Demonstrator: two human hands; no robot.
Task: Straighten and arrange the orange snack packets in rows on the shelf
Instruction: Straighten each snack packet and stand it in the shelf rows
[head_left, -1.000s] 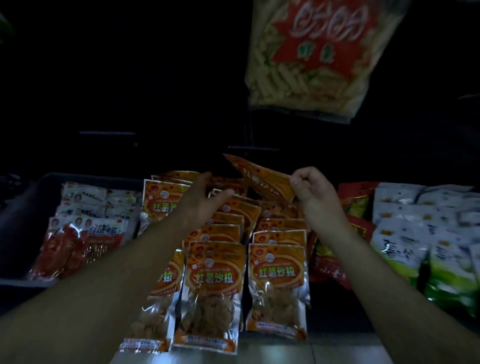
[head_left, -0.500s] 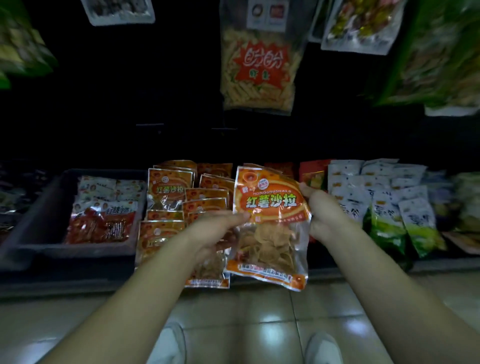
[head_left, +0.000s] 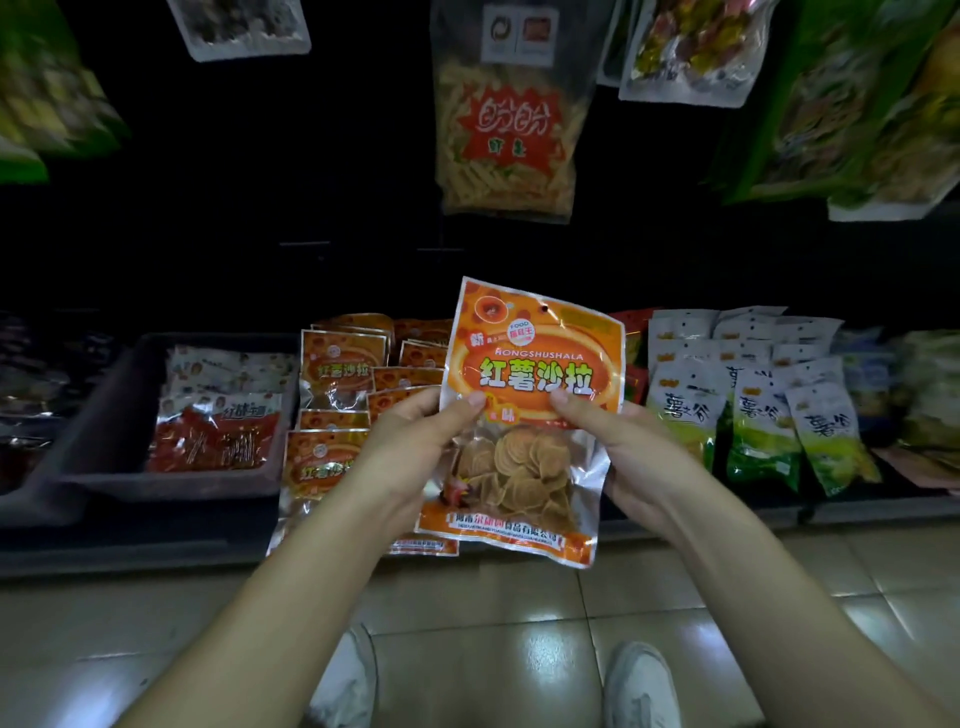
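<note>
I hold one orange snack packet (head_left: 530, 379) upright in front of the shelf, its label facing me and round chips showing through the clear lower half. My left hand (head_left: 410, 457) grips its left edge with the thumb on the front. My right hand (head_left: 623, 457) grips its right edge the same way. Behind it, several more orange packets (head_left: 343, 374) lie in overlapping rows on the low shelf (head_left: 156, 540), partly hidden by my hands and the held packet.
A dark bin (head_left: 104, 436) with red and white packets (head_left: 218, 436) stands to the left. White and green packets (head_left: 753, 415) lie to the right. A bag of yellow sticks (head_left: 511, 130) and other bags hang above. Tiled floor (head_left: 467, 649) and my shoes lie below.
The packet, lifted from the back row by my right hand, came towards me and turned label-up. My left hand left the shelf packets and took its left edge. The view pulled back.
</note>
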